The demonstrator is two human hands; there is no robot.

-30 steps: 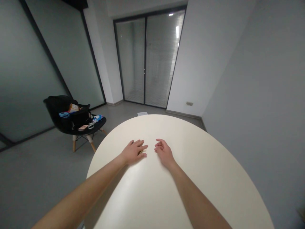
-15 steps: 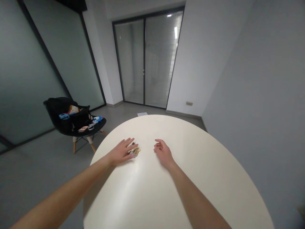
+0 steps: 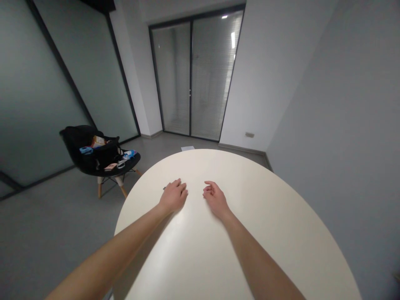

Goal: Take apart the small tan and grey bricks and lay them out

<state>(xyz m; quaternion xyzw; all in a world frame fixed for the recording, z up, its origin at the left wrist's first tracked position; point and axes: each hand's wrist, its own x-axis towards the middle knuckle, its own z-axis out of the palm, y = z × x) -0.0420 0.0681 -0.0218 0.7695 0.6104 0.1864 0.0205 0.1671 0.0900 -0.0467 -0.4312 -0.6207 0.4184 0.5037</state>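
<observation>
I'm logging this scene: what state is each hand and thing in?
Left hand: palm down at the table.
Right hand: loosely curled, nothing visible in it.
Small dark piece: mostly hidden by the left hand.
Glass doors: shut.
Chair: upright, loaded.
Black bag: items showing at its top.

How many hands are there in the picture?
2. The left hand is palm down at the table, a small dark bit peeking out beside its fingers. The right hand, fingers partly curled, is across a gap from it. Neither is hidden.
</observation>
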